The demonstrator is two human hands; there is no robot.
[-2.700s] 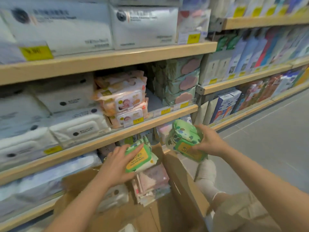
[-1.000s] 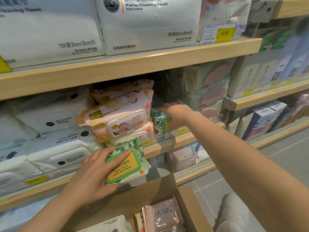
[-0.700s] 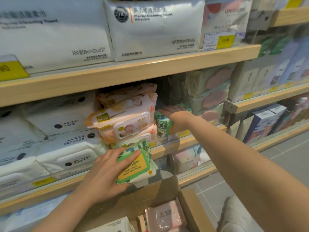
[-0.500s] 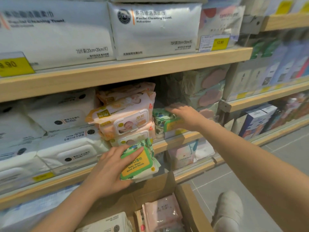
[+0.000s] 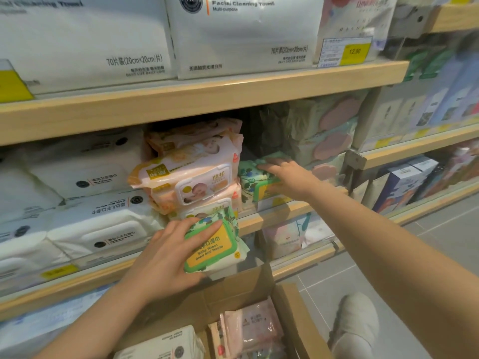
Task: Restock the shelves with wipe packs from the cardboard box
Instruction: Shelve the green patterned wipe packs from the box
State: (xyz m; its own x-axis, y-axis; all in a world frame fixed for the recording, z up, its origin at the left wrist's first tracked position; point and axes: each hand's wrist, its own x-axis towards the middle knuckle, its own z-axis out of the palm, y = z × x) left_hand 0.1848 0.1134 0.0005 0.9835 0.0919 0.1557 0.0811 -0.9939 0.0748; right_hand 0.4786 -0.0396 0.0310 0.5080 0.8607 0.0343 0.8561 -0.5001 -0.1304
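My left hand (image 5: 166, 257) grips a green wipe pack (image 5: 215, 244) with a yellow label, in front of the middle shelf's edge (image 5: 274, 216) and above the open cardboard box (image 5: 233, 288). A second green wipe pack (image 5: 250, 177) lies on the middle shelf, just right of the stacked orange packs (image 5: 191, 172). My right hand (image 5: 290, 177) holds it there, with my fingers over its top and my thumb at its front. Inside the box lie pink wipe packs (image 5: 256, 325) and a white pack (image 5: 166, 345).
White wipe packs (image 5: 85, 203) fill the shelf's left part, and pale green packs with pink lids (image 5: 326, 133) stand to the right. Large white towel packs (image 5: 241, 35) sit on the shelf above. My shoe (image 5: 355, 322) is on the grey floor right of the box.
My right hand carried its green pack from over the box up to the middle shelf and set it beside the orange packs. My left hand lifted its pack up to the shelf's edge.
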